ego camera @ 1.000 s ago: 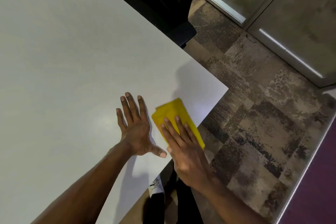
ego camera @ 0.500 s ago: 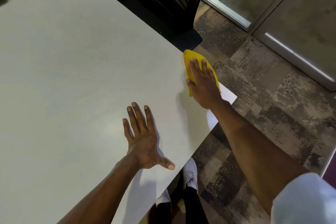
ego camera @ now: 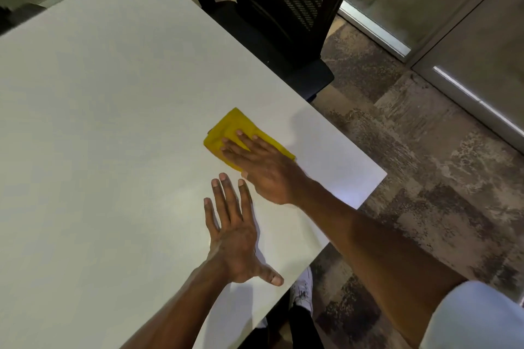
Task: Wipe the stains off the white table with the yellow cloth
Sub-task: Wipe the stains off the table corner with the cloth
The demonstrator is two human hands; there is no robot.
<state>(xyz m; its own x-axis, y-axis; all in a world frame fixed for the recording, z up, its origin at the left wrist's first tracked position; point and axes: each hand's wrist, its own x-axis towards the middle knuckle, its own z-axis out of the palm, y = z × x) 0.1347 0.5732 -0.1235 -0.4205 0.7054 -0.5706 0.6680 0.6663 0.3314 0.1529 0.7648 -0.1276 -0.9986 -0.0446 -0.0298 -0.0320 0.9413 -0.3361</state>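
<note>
The folded yellow cloth (ego camera: 226,133) lies flat on the white table (ego camera: 113,122), a short way in from the table's right corner. My right hand (ego camera: 263,167) presses down on the cloth with flat, spread fingers, covering its near half. Just in front of it my left hand (ego camera: 234,232) rests palm down on the bare tabletop, fingers apart, holding nothing. No stains are visible on the surface around the cloth.
A black mesh office chair (ego camera: 283,8) stands against the table's far right edge. The table's right corner (ego camera: 380,176) juts over patterned carpet (ego camera: 425,178). My white shoe (ego camera: 303,289) shows under the near edge. A glass partition (ego camera: 425,8) runs at the upper right.
My right hand slid the cloth from the near edge up along the table's right edge by the chair, then inward to the left onto the tabletop. The left hand stayed flat.
</note>
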